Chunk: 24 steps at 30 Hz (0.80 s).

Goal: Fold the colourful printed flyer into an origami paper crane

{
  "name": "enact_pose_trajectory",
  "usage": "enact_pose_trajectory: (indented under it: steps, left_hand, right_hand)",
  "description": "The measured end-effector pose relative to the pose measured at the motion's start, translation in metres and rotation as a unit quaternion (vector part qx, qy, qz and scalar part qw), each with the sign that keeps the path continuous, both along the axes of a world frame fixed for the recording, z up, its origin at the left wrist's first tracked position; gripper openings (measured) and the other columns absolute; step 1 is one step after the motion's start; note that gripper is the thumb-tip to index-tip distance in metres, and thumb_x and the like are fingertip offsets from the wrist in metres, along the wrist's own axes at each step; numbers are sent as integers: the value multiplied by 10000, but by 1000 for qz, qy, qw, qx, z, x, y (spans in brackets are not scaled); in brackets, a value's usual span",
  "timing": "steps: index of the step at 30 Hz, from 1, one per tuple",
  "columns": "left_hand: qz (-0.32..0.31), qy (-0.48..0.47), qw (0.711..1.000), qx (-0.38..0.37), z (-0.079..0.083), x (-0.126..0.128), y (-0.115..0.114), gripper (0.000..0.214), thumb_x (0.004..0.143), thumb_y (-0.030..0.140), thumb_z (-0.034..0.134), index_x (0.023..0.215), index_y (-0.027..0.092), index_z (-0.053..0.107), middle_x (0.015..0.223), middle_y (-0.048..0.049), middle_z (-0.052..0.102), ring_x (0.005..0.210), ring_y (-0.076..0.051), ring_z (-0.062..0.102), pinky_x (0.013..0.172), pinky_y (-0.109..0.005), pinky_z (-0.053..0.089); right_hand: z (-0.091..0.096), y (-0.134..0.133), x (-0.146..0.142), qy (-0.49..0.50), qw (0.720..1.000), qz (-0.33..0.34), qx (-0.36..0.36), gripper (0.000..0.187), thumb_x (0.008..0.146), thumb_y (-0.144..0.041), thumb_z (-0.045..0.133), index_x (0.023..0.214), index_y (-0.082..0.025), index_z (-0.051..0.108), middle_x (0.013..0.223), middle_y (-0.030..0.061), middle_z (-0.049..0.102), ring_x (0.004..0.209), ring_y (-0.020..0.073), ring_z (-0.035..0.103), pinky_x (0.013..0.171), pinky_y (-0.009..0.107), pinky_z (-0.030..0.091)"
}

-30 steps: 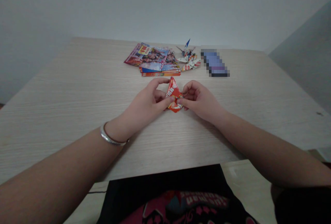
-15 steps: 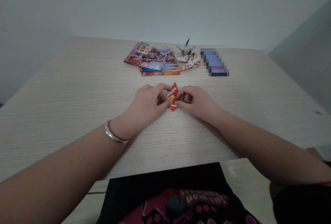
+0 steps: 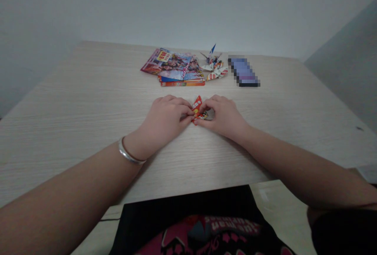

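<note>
A small folded piece of red printed paper point(image 3: 196, 104) lies on the table between my two hands, one pointed corner facing away from me. My left hand point(image 3: 167, 117), with a silver bangle on its wrist, pinches the paper's left side between thumb and fingers. From the right, my right hand point(image 3: 225, 115) grips the other side, its thumb at the lower edge and its index finger curled on top. A patch of lighter, multicoloured print shows under the right fingers. Fingertips hide part of the folds.
Farther back on the pale wooden table point(image 3: 73, 102) lies a stack of colourful printed leaflets point(image 3: 173, 66). Beside it are folded paper cranes point(image 3: 214, 66), and right of them a blurred-out phone point(image 3: 244, 70). A wall point(image 3: 188, 8) stands behind the table.
My right index finger and thumb have shifted left over the paper, and a lighter printed flap now shows by them. My left fingers have closed lower on its left side.
</note>
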<state>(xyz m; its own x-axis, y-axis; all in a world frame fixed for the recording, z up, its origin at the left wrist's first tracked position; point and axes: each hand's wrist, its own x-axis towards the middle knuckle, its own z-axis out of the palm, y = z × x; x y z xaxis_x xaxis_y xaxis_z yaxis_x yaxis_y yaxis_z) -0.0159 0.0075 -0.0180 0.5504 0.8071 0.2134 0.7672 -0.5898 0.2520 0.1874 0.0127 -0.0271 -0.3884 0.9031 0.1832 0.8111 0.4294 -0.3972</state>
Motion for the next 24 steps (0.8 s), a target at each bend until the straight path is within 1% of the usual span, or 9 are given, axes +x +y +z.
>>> enact_pose_trajectory:
  steps: [4, 7, 9, 12, 14, 16, 19, 22, 24]
  left_hand:
    - [2, 37, 999, 5, 3, 1, -1, 226, 965, 310, 588, 994, 215, 791, 1136, -25, 766, 1039, -254, 673, 977, -444, 490]
    - [-23, 62, 998, 20, 5, 3, -2, 246, 976, 281, 565, 1028, 191, 788, 1150, -47, 759, 1035, -264, 676, 963, -444, 516]
    - [-38, 77, 996, 33, 6, 4, -4, 263, 977, 255, 554, 1079, 157, 775, 1182, -76, 745, 1052, -274, 674, 969, -443, 529]
    - [-49, 90, 994, 42, 5, 6, -8, 291, 979, 225, 534, 1143, 109, 744, 1223, -115, 727, 1096, -285, 671, 1006, -447, 531]
    - [-59, 93, 993, 45, 5, 6, -10, 302, 976, 196, 520, 1174, 90, 721, 1220, -132, 728, 1098, -281, 682, 1014, -447, 534]
    - [-74, 96, 991, 52, 4, 5, -11, 313, 973, 175, 509, 1207, 92, 699, 1212, -140, 732, 1083, -274, 699, 1004, -448, 544]
    - [-109, 105, 987, 59, 4, 2, -13, 353, 986, 186, 478, 1281, 122, 662, 1278, -149, 704, 1137, -269, 691, 1023, -441, 540]
    - [-136, 126, 980, 66, 2, -1, -15, 392, 1016, 227, 425, 1334, 140, 637, 1341, -160, 667, 1218, -282, 654, 1072, -465, 506]
    - [-139, 136, 978, 70, 1, -2, -16, 413, 1026, 245, 401, 1358, 137, 621, 1362, -169, 652, 1261, -291, 625, 1102, -482, 478]
  right_hand:
    - [-1, 3, 2, -6, 1000, 11, 1, 304, 775, -508, 766, 897, -235, 711, 982, 58, 699, 981, 261, 630, 889, 411, 442]
    - [-2, 3, 4, 0, 999, 33, 16, 304, 785, -507, 767, 894, -227, 716, 970, 57, 710, 954, 251, 635, 883, 401, 453]
    - [0, 3, 6, -4, 997, 57, 44, 294, 808, -495, 761, 896, -216, 729, 967, 62, 719, 950, 247, 635, 893, 401, 459]
    - [4, 2, 9, -34, 990, 102, 92, 279, 844, -462, 746, 905, -190, 756, 963, 80, 740, 942, 246, 641, 910, 404, 467]
    - [7, 3, 13, -54, 984, 129, 112, 240, 870, -420, 731, 908, -186, 771, 954, 79, 762, 930, 241, 656, 900, 393, 481]
    - [8, 5, 19, -68, 977, 156, 126, 195, 902, -372, 700, 910, -195, 780, 948, 66, 781, 915, 231, 676, 864, 374, 500]
    - [6, 7, 28, -80, 966, 196, 149, 200, 951, -322, 631, 933, -201, 788, 985, 57, 797, 900, 220, 708, 810, 357, 526]
    - [4, 7, 32, -84, 958, 221, 162, 204, 955, -265, 603, 967, -193, 794, 1034, 63, 797, 923, 221, 725, 826, 360, 544]
    - [5, 7, 33, -92, 958, 224, 157, 195, 935, -233, 610, 968, -183, 796, 1043, 70, 794, 937, 226, 724, 837, 364, 550]
